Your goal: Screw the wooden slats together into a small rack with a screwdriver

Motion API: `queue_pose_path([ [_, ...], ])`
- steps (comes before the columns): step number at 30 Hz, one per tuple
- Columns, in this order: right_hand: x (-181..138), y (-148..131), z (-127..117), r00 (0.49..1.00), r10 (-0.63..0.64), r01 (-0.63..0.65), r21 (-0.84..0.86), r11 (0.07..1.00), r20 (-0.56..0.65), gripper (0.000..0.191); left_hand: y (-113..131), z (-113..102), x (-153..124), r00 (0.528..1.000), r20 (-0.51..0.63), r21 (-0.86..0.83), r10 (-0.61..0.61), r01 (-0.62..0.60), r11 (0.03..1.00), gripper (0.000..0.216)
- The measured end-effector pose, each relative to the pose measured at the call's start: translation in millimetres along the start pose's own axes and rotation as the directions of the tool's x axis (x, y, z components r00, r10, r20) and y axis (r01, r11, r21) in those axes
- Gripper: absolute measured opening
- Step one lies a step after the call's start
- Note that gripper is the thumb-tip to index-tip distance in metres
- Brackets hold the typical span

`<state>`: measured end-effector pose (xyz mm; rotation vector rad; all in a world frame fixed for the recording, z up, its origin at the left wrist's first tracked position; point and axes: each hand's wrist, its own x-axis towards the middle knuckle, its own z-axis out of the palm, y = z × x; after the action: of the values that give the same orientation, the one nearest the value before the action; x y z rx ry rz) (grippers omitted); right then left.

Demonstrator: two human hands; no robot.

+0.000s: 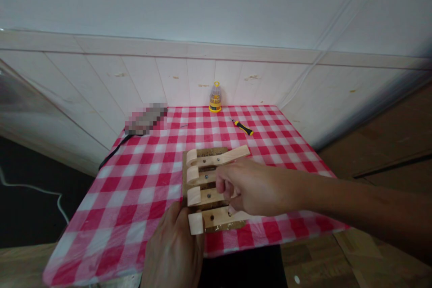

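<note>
- Four pale wooden pieces [204,195] lie side by side on a brown board [185,173], mid-bench [135,202] towards the near edge.
- Left hand [175,236]: against the board's near left corner; fingertips hidden, so I cannot tell its grip.
- Right hand [248,186]: fingers curled over the pieces' right-hand parts; whether it holds anything, I cannot tell.
- Beyond them: black-and-yellow screwdriver [243,127], yellow-based container [215,99].

head-worn | from above, forward-down | table [151,168] near, wall [216,9] beyond
</note>
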<state>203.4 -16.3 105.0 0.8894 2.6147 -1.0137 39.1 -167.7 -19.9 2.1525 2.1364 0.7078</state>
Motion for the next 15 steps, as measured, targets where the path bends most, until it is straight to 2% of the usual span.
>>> queue_pose_path([
  [5, -2.1, 5.5, -13.9, 0.973, -0.042, 0.052, 0.04, 0.998, -0.227, 0.022, -1.0, 0.9, 0.0, 1.0, 0.006, 0.004, -0.011, 0.011, 1.0, 0.024],
  [9, 8.7, 5.0, -23.1, 0.922, -0.011, -0.003, -0.034, 0.999, -0.386, 0.015, -2.2, 1.5, 1.2, 1.0, 0.0, -0.002, -0.004, 0.004, 1.0, 0.024],
  [13, 23.8, 5.0, -30.3, 0.921, -0.021, -0.024, -0.111, 0.994, -0.388, 0.015, 1.5, 2.6, 1.4, 1.0, -0.018, -0.017, -0.018, 0.017, 1.0, 0.027],
  [15, 31.7, 7.9, -34.3, 0.922, -0.013, -0.052, -0.156, 0.986, -0.387, 0.015, 5.2, 3.8, 1.3, 0.997, -0.019, -0.02, -0.07, 0.07, 0.997, 0.03],
])
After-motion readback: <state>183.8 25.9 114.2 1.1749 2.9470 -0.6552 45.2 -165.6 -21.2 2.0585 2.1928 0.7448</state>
